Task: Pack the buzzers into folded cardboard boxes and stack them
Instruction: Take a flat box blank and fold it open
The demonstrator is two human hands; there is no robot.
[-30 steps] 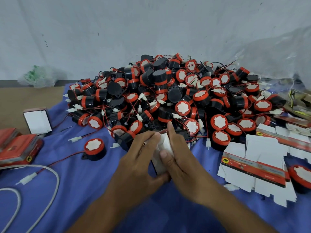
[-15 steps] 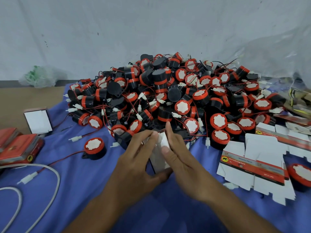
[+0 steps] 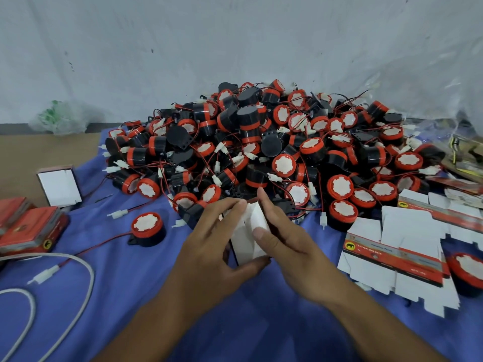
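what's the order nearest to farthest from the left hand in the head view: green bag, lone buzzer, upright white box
From the left hand, gripping the cardboard box:
1. lone buzzer, on the cloth just left
2. upright white box, far left
3. green bag, by the back wall

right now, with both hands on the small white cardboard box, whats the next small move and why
Probably press the angled end flap down and tuck it in: left hand and right hand both hold the small white cardboard box, and the right thumb rests on that unclosed flap.
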